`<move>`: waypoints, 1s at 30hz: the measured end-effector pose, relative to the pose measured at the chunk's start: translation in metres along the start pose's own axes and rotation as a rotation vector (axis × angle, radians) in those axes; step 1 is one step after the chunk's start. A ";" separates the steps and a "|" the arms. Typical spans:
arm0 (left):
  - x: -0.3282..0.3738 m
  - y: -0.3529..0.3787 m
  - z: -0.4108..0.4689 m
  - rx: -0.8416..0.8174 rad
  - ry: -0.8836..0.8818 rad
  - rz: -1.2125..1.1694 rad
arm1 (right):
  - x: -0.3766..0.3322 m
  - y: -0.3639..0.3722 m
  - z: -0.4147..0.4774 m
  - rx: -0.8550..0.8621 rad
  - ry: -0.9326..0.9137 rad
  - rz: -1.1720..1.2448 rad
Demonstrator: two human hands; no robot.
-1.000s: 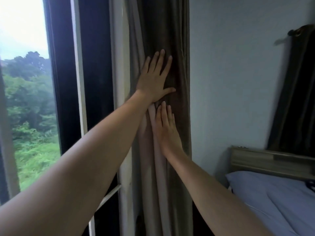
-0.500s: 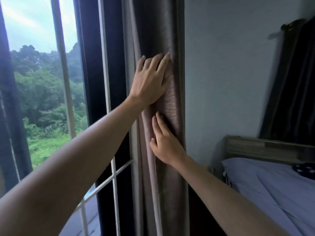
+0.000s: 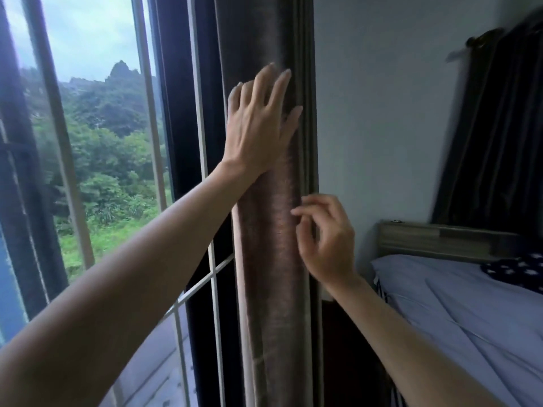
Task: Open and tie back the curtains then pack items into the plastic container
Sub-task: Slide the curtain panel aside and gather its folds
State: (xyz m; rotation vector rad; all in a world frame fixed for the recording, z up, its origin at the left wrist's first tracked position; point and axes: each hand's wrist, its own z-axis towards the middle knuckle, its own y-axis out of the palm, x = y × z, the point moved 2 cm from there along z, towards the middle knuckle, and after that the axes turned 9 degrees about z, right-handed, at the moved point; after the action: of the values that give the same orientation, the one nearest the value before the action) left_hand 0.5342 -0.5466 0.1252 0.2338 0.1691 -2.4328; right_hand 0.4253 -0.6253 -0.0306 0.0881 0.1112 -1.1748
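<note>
Two hands (image 3: 258,127), two curtains (image 3: 270,274) — one bed (image 3: 470,304), one window (image 3: 97,142).

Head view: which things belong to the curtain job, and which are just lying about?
Job:
brown curtain, gathered
left hand, flat on it
right hand, at its right edge, fingers curled
dark curtain by the bed, untouched, possibly next

Lying about:
bed
headboard
star-print cloth on the bed
window
</note>
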 end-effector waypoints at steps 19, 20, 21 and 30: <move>0.013 0.012 -0.044 -0.323 -0.371 -0.387 | 0.053 0.021 0.069 -0.117 0.220 0.077; 0.011 0.014 -0.058 -0.349 -0.376 -0.398 | 0.055 0.024 0.066 -0.130 0.216 0.070; 0.010 0.016 -0.072 -0.372 -0.378 -0.404 | 0.056 0.028 0.063 -0.143 0.211 0.066; 0.005 0.032 -0.207 -0.530 -0.457 -0.373 | 0.068 0.064 0.042 -0.218 0.211 0.110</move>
State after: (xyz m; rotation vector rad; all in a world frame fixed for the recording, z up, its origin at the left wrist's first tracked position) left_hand 0.5773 -0.5364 -0.0797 -0.6342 0.6824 -2.6170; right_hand 0.5124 -0.6679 0.0029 0.0254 0.4140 -1.0351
